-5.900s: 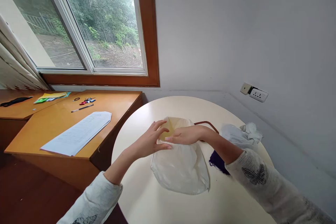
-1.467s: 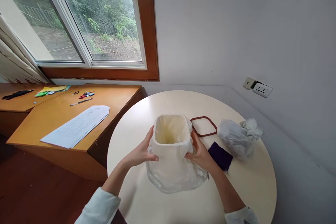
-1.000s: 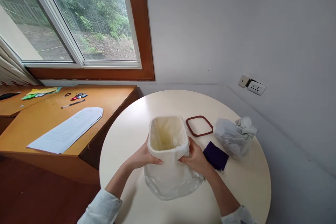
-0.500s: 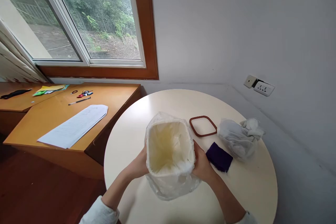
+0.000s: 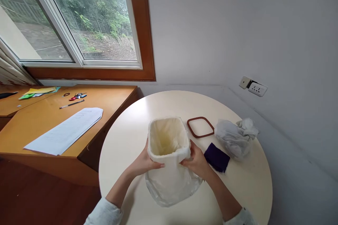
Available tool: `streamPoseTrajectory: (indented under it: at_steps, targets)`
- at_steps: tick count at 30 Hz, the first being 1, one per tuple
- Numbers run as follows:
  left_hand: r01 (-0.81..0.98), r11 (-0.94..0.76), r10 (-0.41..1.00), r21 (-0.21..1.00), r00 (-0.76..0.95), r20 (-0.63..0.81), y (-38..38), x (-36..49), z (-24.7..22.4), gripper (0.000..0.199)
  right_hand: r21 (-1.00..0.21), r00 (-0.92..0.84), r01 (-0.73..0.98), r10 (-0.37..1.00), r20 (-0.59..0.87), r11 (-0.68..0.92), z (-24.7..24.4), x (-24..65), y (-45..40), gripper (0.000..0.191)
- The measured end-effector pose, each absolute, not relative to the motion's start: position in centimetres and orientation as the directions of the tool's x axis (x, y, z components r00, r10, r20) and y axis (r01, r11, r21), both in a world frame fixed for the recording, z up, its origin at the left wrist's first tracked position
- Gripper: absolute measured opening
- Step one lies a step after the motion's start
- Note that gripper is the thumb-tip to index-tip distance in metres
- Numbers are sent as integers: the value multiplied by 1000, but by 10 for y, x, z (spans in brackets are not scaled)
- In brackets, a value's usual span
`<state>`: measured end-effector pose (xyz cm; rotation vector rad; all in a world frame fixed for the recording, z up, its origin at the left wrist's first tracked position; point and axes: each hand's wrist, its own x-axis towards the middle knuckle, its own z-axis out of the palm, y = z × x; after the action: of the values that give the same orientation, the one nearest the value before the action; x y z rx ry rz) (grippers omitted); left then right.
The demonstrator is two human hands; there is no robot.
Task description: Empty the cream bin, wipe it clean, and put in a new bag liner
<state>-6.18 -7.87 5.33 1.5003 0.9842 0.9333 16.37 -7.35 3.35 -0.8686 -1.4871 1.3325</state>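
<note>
A white square-mouthed trash bin (image 5: 169, 161) stands in front of me, its open mouth tilted slightly towards me. A thin translucent bag (image 5: 173, 191) lines it, folds over the rim and hangs loose down the outside. My left hand (image 5: 144, 161) is closed on the bin's left side, thumb across the front. On the opposite side my right hand (image 5: 195, 160) grips the bin below the rim, with its thumb also on the front. A brown rounded-square ring (image 5: 200, 136) lies behind my right hand, and a dark purple cloth (image 5: 217, 157) is just right of it.
The round cream table (image 5: 124, 140) bears all of these. A knotted translucent plastic bag (image 5: 235, 139) sits near its right edge. To the left, a wooden desk (image 5: 113, 95) holds papers (image 5: 66, 130), a pen (image 5: 72, 103) and keys (image 5: 77, 96). A wall socket (image 5: 258, 89) is at the right.
The bin has tipped so that more of its front shows. Both thumbs have come round onto its front. The view has shifted slightly to the right.
</note>
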Motion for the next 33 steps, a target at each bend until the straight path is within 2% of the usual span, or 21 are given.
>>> streamPoseTrajectory:
  at_steps: [3,6,8,10,12,14,18,21,25,30,33]
  targets:
    - [80,-70,917,994,398,33,-70,-62,52,109,-987,-331,-99,931,156,130,32,163,-71,65]
    - [82,-65,922,995,387,28,-64,-64,51,109,-978,-348,-160,919,183,134,29,165,-67,74]
    - [77,-57,927,995,374,25,-62,-64,51,110,-970,-286,-185,936,207,158,26,170,-62,72]
    - [49,-44,929,998,368,23,-62,-64,49,111,-970,-153,-147,965,213,191,21,176,-55,60]
    - [8,-34,930,999,366,28,-63,-64,48,112,-975,-6,-18,975,222,222,15,183,-46,49]
    - [-19,-37,932,999,359,42,-64,-63,47,115,-950,76,199,963,259,240,7,189,-38,43]
    - [-74,-56,935,996,345,78,-67,-60,49,120,-737,2,641,960,280,214,-7,192,-26,47]
    - [-141,-84,959,986,259,119,-66,-61,49,116,-559,-63,810,973,223,180,-12,189,-23,52]
    - [-241,-48,994,969,85,71,-57,-68,42,95,-453,-75,871,963,259,189,-7,184,-24,45]
    - [-428,-44,989,903,-143,-19,-41,-82,31,46,-437,-30,880,942,335,184,-2,185,-24,34]
    - [-502,-81,969,861,-241,-49,-38,-85,31,27,-436,16,886,931,364,155,-3,188,-24,24]
